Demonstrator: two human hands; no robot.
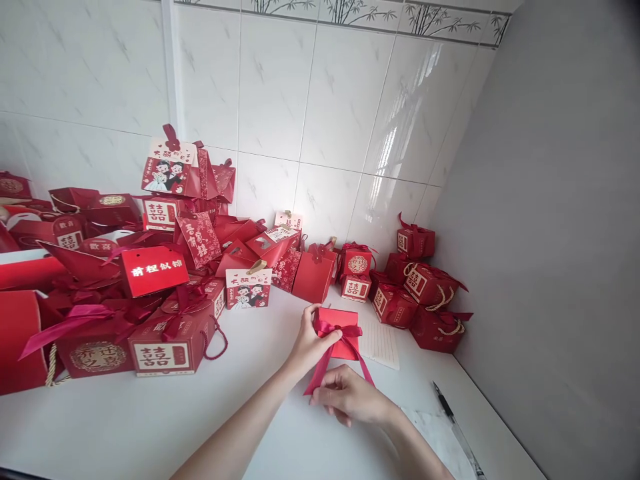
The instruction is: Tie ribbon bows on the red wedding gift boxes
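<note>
A small red gift box [341, 331] stands on the white counter [150, 420], with a red ribbon [327, 360] tied around it. My left hand [311, 343] grips the box's left side and the ribbon knot, fingers closed. My right hand [349, 397] lies just in front of the box, its fingers pinched on the loose ribbon tails.
A big heap of red gift boxes [150, 280] fills the counter's left and back. Several more red boxes [425, 300] sit in the right corner. A lined paper sheet [381, 343] lies behind the box. A black pen [453, 420] rests near the right wall.
</note>
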